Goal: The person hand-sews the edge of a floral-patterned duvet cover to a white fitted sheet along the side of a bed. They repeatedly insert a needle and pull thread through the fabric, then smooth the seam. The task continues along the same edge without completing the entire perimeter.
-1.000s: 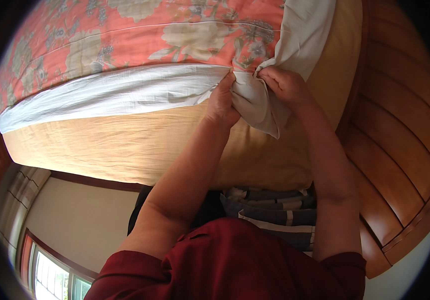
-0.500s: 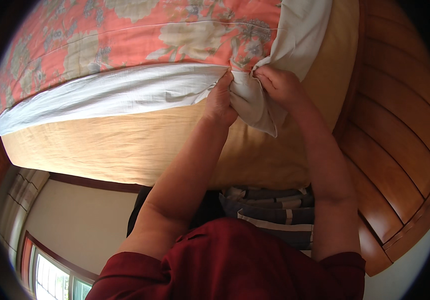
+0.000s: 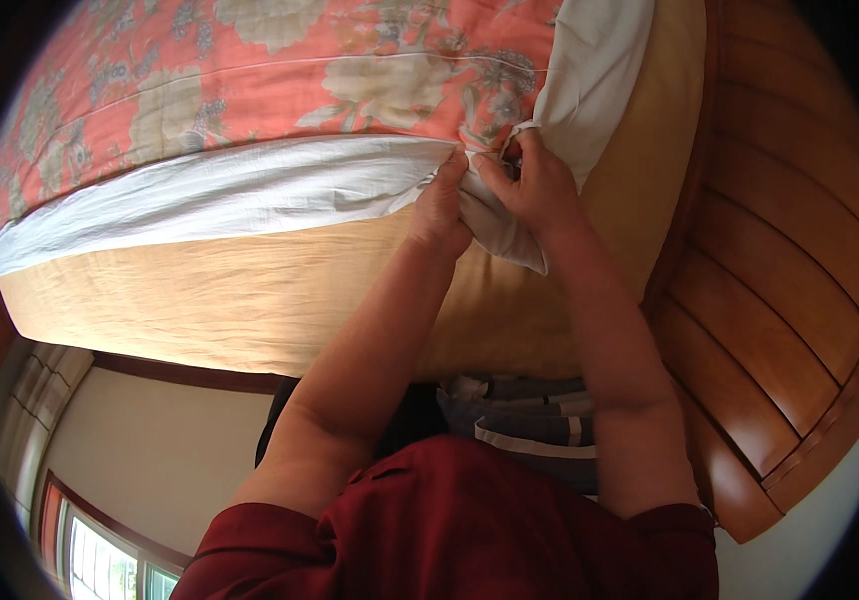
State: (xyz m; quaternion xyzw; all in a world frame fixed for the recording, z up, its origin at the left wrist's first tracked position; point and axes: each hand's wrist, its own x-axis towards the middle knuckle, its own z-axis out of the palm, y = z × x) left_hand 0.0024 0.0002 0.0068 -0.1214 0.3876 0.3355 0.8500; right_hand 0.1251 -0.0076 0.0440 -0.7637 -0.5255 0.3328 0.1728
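Observation:
A coral quilt (image 3: 250, 110) with a pattern of large pale flowers lies over the bed, edged by a white cloth border (image 3: 250, 190). At its near right corner my left hand (image 3: 440, 208) is closed, pinching the border between thumb and fingers. Just right of it, my right hand (image 3: 542, 185) is bent round the bunched fabric, with thumb and forefinger on the folds at the corner. Below and between both hands droops a loose white corner flap (image 3: 503, 235). Some fingertips are hidden in the cloth.
A tan sheet (image 3: 200, 290) covers the mattress beneath the quilt. The slatted wooden headboard (image 3: 770, 250) rises on the right. Close to my body sits a dark folded fabric with pale stripes (image 3: 530, 430). A window (image 3: 100, 555) and a curtain (image 3: 40, 410) are at lower left.
My right hand has shifted slightly left, its thumb now nearer my left hand and turned over the corner folds. My left hand keeps its hold in nearly the same place.

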